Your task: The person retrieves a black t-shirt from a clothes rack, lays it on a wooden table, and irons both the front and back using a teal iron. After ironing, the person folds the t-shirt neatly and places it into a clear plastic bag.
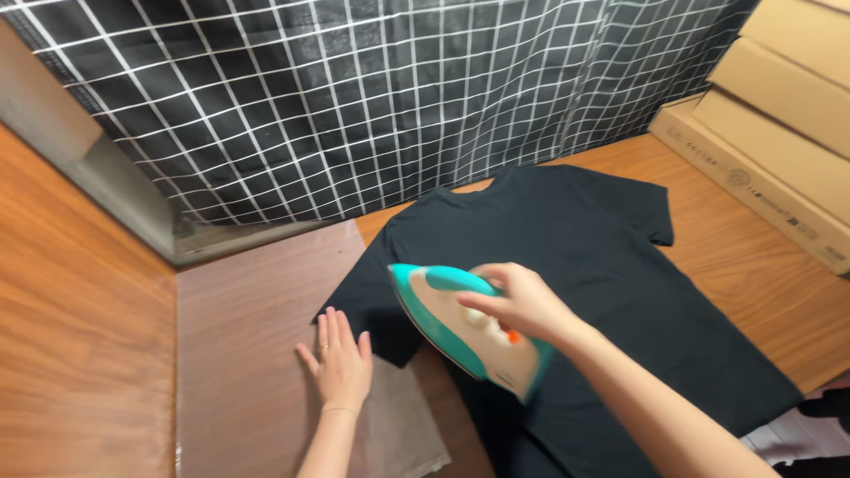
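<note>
Both forearms reach up from the bottom edge of the view. On the right, the right hand (522, 301) is closed around the handle of a teal and cream iron (465, 329), fingers wrapped over the top — the iron is tilted, its nose up and to the left, over the lower left part of a black T-shirt (584, 265). That shirt lies spread flat on the wooden table (80, 354), collar toward a black curtain with a white grid (354, 97). Meanwhile the left hand (341, 363) lies flat and open, fingers together, holding nothing — palm down on the table beside the shirt's sleeve, its heel at the edge of a grey cloth (398, 434). Cardboard boxes (779, 115) are stacked at the far right.
</note>
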